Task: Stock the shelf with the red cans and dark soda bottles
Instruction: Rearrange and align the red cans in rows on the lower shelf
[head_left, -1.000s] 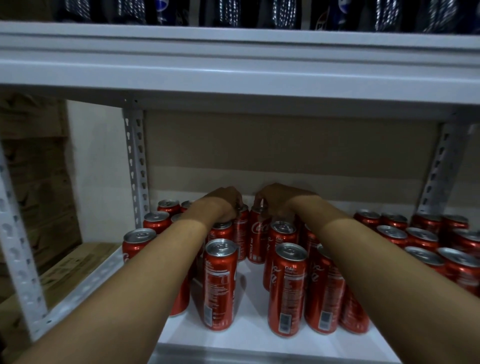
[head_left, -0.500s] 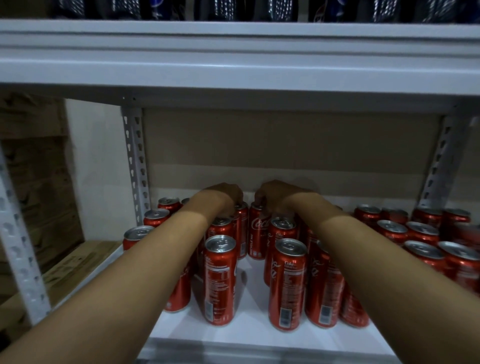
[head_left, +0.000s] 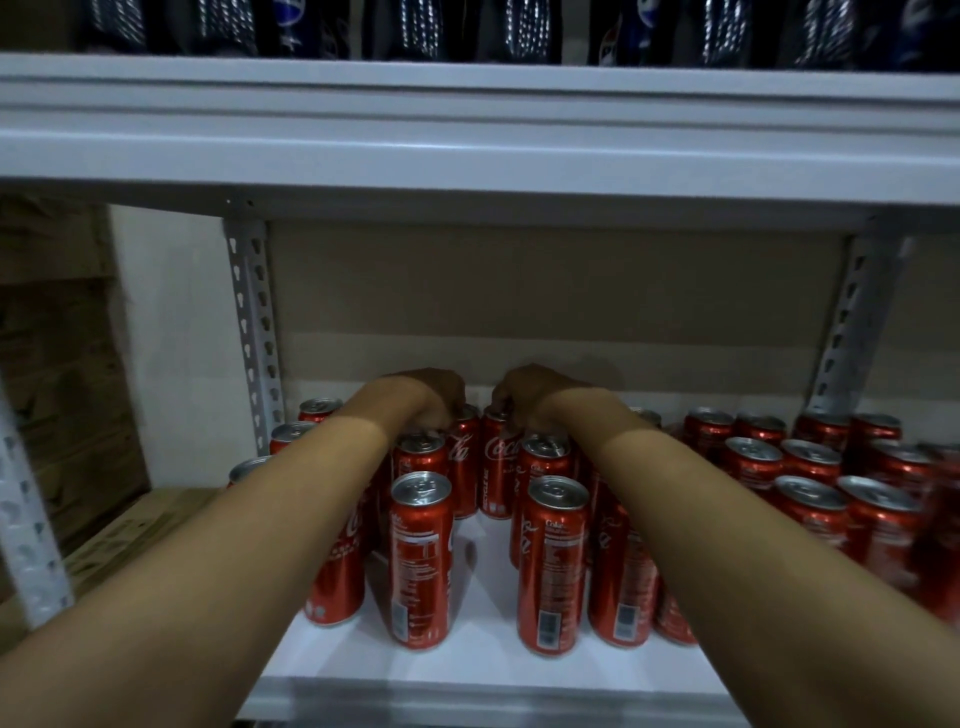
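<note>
left hand (head_left: 431, 397): way back on the shelf (head_left: 493, 670), fingers curled down over the top of a rear red can (head_left: 464, 460). Looks like a grip on its rim, but the fingertips are hidden from me.
right hand (head_left: 524, 395): same deal, curled over the top of the neighbouring back can (head_left: 500, 467), seems to be holding it by the rim.
where the cans are: those two stand upright side by side, nearly touching, at the end of a bare lane between two front cans (head_left: 421, 556) and (head_left: 555, 564). Another bunch of cans (head_left: 810, 483) sits off to the right.
bottles: dark soda bottles (head_left: 415, 28) are lined up on the upper shelf, only the bottoms show.
handling, my guess: full slim cans, so fairly heavy for their size, stiff walls, smooth and kinda slippery. Tall and narrow means tippy, one bump could domino the row.
where I'd grab: top rim from above back there, or round the body when there's room.
</note>
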